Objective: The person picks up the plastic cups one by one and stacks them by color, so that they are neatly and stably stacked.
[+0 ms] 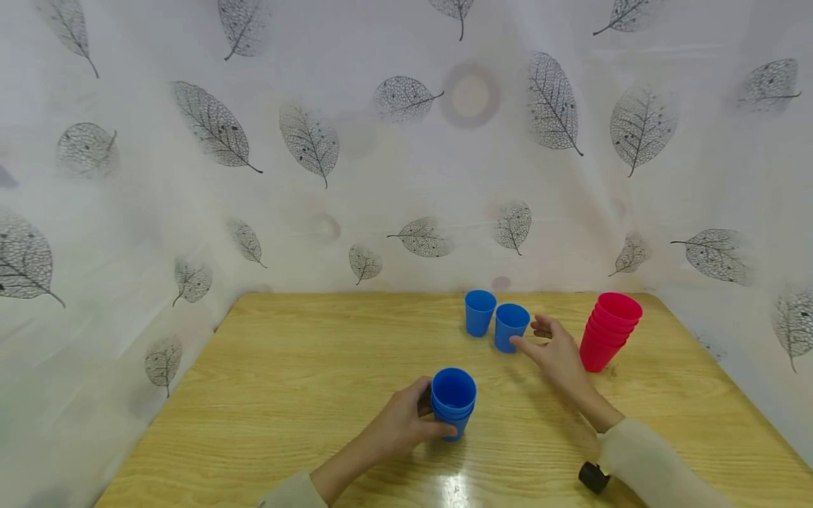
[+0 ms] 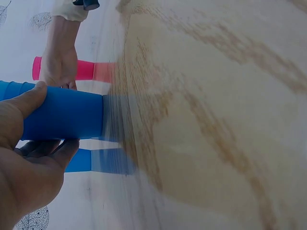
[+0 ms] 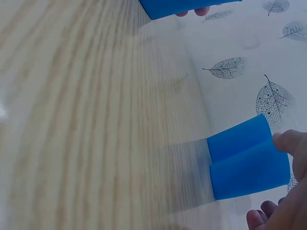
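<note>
My left hand (image 1: 403, 423) grips a small stack of nested blue cups (image 1: 454, 413), thumb on the near side and fingers round the far side. The stack stands upright at the table's middle, close over the wood in the left wrist view (image 2: 72, 115). Farther back, my right hand (image 1: 562, 360) reaches to a single blue cup (image 1: 510, 333). Its thumb overlaps the cup's wall, while the other fingers stand spread apart from it on the right. Another blue cup (image 1: 479, 319) stands upright just behind and left of that one.
A tall stack of nested red cups (image 1: 606, 339) stands to the right of my right hand. The wooden table (image 1: 286, 367) ends at a leaf-patterned curtain (image 1: 356, 169) at the back and sides. A small black object (image 1: 593, 478) sits by my right sleeve.
</note>
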### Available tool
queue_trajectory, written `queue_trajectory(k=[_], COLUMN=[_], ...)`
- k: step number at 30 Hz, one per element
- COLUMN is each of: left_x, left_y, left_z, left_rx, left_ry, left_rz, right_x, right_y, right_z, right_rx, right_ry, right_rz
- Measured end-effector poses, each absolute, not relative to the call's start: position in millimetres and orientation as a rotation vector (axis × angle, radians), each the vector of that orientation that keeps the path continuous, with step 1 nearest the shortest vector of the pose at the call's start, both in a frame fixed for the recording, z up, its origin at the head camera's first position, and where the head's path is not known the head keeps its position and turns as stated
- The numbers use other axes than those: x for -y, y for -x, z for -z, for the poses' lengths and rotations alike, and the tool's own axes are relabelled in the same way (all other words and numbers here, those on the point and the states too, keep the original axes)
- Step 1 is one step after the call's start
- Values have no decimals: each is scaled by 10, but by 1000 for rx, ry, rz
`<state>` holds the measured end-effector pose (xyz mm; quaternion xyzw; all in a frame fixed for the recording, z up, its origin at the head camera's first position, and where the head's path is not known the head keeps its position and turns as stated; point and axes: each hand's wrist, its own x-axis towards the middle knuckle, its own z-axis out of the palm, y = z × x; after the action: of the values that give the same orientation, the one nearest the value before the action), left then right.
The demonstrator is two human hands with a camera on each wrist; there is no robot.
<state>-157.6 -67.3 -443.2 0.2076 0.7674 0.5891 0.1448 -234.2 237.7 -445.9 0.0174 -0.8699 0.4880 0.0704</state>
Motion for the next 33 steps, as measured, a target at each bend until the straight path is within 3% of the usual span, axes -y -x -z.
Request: queue_trajectory(k=[15, 33], left_x=[675, 676], left_y=[1561, 1564], left_z=[4426, 4414], left_rx=[-2206, -2204], left_ry=[-604, -583], left_rz=[-1708, -1690], right_x=[-2172, -2199], right_y=[2562, 2494], right_z=[4522, 4518], right_rx=[2583, 2557], right_ry=[-44, -25], right_rz=[-1544, -1493])
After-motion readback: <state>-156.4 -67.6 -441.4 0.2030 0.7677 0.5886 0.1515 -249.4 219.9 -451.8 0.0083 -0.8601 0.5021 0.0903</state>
